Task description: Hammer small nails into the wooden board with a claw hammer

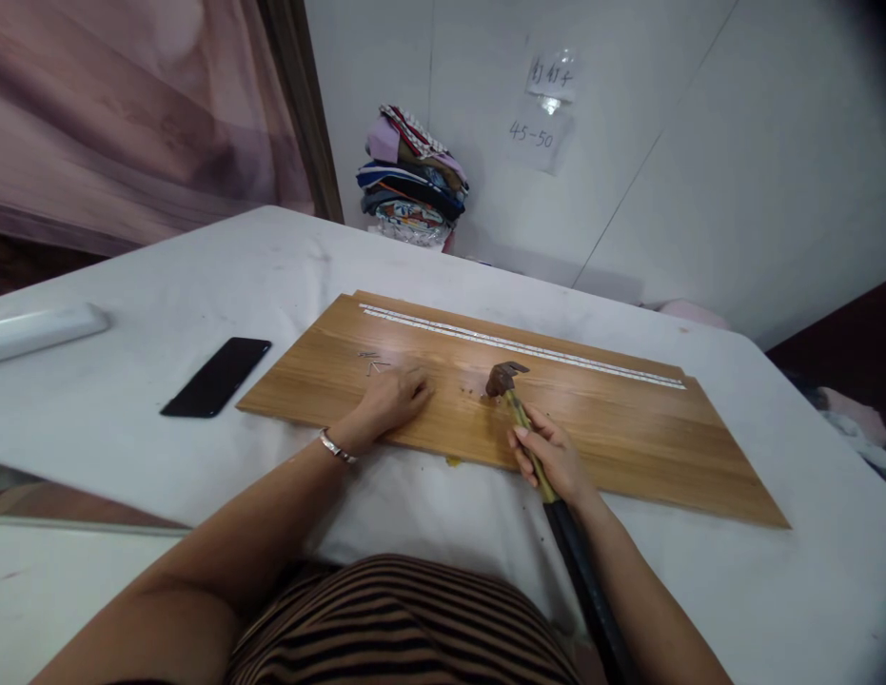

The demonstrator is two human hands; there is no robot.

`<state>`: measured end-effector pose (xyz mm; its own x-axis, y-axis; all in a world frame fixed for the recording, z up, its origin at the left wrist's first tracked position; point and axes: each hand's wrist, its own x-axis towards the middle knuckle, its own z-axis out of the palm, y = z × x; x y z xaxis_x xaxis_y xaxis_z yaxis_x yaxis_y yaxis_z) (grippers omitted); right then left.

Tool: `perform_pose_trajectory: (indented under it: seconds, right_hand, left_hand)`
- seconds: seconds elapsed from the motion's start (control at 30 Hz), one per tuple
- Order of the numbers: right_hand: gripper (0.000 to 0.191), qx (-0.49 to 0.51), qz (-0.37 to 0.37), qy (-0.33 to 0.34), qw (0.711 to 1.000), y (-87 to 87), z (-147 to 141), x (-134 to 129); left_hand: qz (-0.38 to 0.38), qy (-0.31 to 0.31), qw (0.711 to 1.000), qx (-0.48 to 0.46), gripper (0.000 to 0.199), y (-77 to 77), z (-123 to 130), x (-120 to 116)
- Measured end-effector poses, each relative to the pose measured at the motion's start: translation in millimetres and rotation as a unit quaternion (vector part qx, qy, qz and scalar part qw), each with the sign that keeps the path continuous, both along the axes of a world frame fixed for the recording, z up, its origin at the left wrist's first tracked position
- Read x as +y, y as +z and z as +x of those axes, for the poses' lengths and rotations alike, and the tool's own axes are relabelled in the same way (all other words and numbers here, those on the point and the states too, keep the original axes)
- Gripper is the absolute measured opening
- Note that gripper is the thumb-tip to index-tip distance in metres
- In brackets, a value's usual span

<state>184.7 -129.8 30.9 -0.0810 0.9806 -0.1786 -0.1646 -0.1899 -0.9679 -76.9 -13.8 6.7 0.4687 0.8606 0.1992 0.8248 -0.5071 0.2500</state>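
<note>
My right hand (555,457) is wrapped round the yellow part of the handle of a claw hammer (575,557); the black grip runs back beneath my forearm. The rusty hammer head is low over the middle of a wooden board (649,438), and I cannot tell whether it touches. Curled fingers on my left hand (392,401) rest on the board left of the hammer; whatever they may hold is hidden. Just beyond them lie several loose nails (375,365). Small dark specks (467,390), perhaps nail heads or holes, show between my left hand and the hammer head.
Two white printed strips (521,347) run along the board's far edge. A black phone (218,378) lies left of the board on the white table (178,285). A white object (43,331) sits at far left. Folded cloths (414,181) are stacked beyond the table, against the wall.
</note>
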Motion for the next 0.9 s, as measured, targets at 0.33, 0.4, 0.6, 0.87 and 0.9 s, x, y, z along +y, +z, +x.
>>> perform_pose_trajectory:
  seconds: [0.33,0.4,0.6,0.87,0.9]
  right_hand:
    - [0.077,0.001,0.001,0.000,1.000,0.5,-0.5,0.0]
    - [0.078,-0.001,0.002,-0.002,1.000,1.5,-0.8,-0.1]
    - [0.080,-0.007,-0.007,0.004,1.000,1.2,-1.8,0.8]
    - [0.071,0.003,0.006,-0.008,1.000,-3.3,0.0,0.7]
    - [0.072,0.004,0.006,-0.005,1.000,-2.8,0.0,0.9]
  left_hand:
    - [0.003,-0.001,1.000,-0.003,0.023,-3.2,-1.8,0.9]
    - [0.002,0.000,1.000,0.004,0.024,-4.2,-2.3,1.1]
    - [0.005,0.002,1.000,-0.012,0.024,-3.6,-2.4,0.6]
    - [0.009,-0.001,1.000,0.003,0.023,-1.1,-1.8,-0.5]
    - [0.009,0.000,1.000,0.006,0.023,-0.9,-1.8,-0.4]
